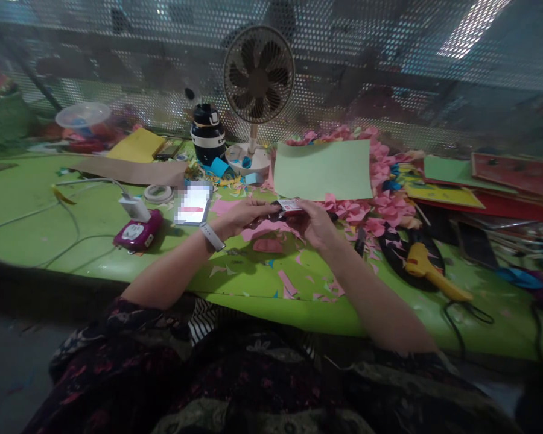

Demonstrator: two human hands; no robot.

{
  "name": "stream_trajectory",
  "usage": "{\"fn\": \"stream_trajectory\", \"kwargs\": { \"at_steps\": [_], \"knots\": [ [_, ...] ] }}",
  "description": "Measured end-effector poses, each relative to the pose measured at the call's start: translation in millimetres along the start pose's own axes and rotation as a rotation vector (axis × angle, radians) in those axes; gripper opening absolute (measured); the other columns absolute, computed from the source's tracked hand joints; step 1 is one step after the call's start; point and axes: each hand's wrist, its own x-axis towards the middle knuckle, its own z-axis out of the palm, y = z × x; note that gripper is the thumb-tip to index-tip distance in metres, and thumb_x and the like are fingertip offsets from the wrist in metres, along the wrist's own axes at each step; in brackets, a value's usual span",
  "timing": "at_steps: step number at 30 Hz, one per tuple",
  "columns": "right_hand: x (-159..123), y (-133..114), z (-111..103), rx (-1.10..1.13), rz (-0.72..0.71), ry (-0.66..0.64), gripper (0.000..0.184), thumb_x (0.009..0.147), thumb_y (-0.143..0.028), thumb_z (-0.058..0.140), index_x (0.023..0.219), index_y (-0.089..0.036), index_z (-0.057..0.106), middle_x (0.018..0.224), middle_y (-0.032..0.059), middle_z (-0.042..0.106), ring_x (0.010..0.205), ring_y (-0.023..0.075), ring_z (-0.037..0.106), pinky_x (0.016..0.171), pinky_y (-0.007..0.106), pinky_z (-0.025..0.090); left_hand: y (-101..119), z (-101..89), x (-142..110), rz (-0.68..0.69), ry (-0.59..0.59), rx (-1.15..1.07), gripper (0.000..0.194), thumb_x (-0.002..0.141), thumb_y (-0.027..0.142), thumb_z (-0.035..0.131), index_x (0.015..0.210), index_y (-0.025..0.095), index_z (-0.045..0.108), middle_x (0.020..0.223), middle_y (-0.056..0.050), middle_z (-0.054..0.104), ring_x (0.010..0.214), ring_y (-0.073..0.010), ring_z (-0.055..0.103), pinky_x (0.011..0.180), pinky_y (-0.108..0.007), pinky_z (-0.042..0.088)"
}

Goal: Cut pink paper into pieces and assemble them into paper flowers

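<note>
Both hands meet over the front middle of the green table. My right hand (315, 226) is closed around a small white-and-red packet (291, 206); what is printed on it is too blurred to read. From the other side, my left hand (248, 217) reaches in with fingers pinched at a small dark item (276, 212) beside the packet. I cannot make out what that dark item is. Below the hands lie pink paper pieces (268, 245) and scraps. A phone (193, 204) with a lit screen rests left of my left hand.
A small fan (259, 75) and a dark jug (208, 135) stand behind. Light green paper (323, 170) lies on pink paper flowers (375, 157). A yellow glue gun (434, 271) is at right. A charger sits in a purple socket box (138, 232), its cable trailing left.
</note>
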Motion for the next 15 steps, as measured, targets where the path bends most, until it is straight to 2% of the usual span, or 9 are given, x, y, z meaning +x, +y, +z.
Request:
{"fn": "stream_trajectory", "kwargs": {
  "at_steps": [4, 8, 11, 15],
  "knots": [
    [0.4, 1.4, -0.1, -0.009, -0.006, -0.005, 0.015, 0.095, -0.012, 0.054, 0.083, -0.017, 0.062, 0.065, -0.0014, 0.070, 0.047, 0.0086, 0.061, 0.048, 0.019, 0.056, -1.8, 0.4, 1.3, 0.021, 0.066, 0.051, 0.033, 0.093, 0.032, 0.069, 0.065, 0.016, 0.064, 0.050, 0.005, 0.043, 0.041, -0.0045, 0.025, 0.044, -0.026, 0.014],
    [2.6, 3.6, -1.3, -0.023, -0.034, 0.013, 0.012, 0.094, -0.010, 0.055, 0.085, -0.017, 0.060, 0.067, -0.0012, 0.070, 0.051, 0.0093, 0.064, 0.048, 0.018, 0.056, -3.4, 1.7, 0.5, 0.055, 0.140, 0.206, 0.037, 0.096, 0.034, 0.067, 0.063, 0.016, 0.061, 0.051, 0.004, 0.045, 0.043, -0.0051, 0.031, 0.046, -0.025, 0.016],
    [2.6, 3.6, -1.4, -0.035, -0.047, 0.018, 0.009, 0.093, -0.011, 0.058, 0.085, -0.017, 0.059, 0.068, -0.0011, 0.069, 0.053, 0.0100, 0.066, 0.047, 0.018, 0.056, -3.2, 3.3, -0.8, 0.025, 0.113, 0.234, 0.040, 0.098, 0.036, 0.064, 0.063, 0.017, 0.060, 0.050, 0.004, 0.044, 0.042, -0.0060, 0.032, 0.046, -0.025, 0.018],
    [1.3, 3.0, -0.3, -0.061, -0.064, 0.007, 0.008, 0.091, -0.014, 0.061, 0.085, -0.018, 0.058, 0.069, -0.0013, 0.069, 0.052, 0.0098, 0.066, 0.048, 0.018, 0.056, -3.0, 5.5, -1.1, 0.031, 0.067, 0.129, 0.043, 0.097, 0.038, 0.065, 0.060, 0.018, 0.057, 0.048, 0.004, 0.041, 0.040, -0.0061, 0.028, 0.046, -0.026, 0.015]
  ]
}}
